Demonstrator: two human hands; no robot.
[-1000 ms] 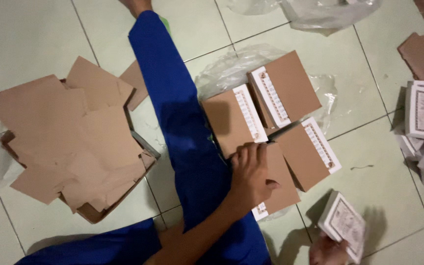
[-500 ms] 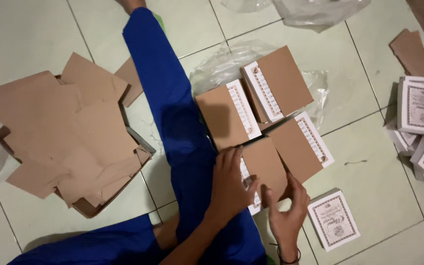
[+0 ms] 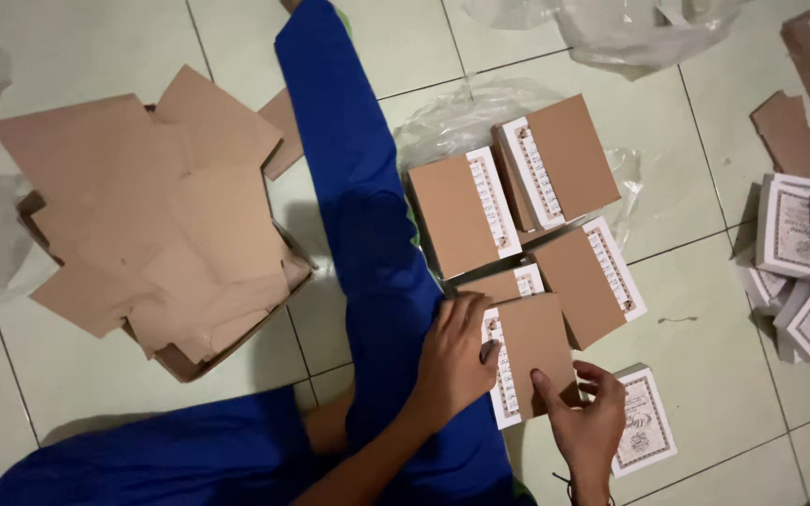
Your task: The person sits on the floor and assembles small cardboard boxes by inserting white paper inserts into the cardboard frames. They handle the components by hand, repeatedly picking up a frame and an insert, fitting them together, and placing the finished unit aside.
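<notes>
Both hands, left hand [image 3: 457, 361] and right hand [image 3: 585, 422], grip a brown booklet [image 3: 532, 351] at lower centre; more booklets [image 3: 517, 201] lie above on the floor [image 3: 705, 328]

One head-worn camera looks almost straight down from above the seated person onto the tiled floor [image 3: 77, 394], fairly close. The blue trouser leg [image 3: 367, 234] runs from 6 toward 12 o'clock through the middle. Both hands enter from 6 o'clock. No second view shares the scene.
</notes>
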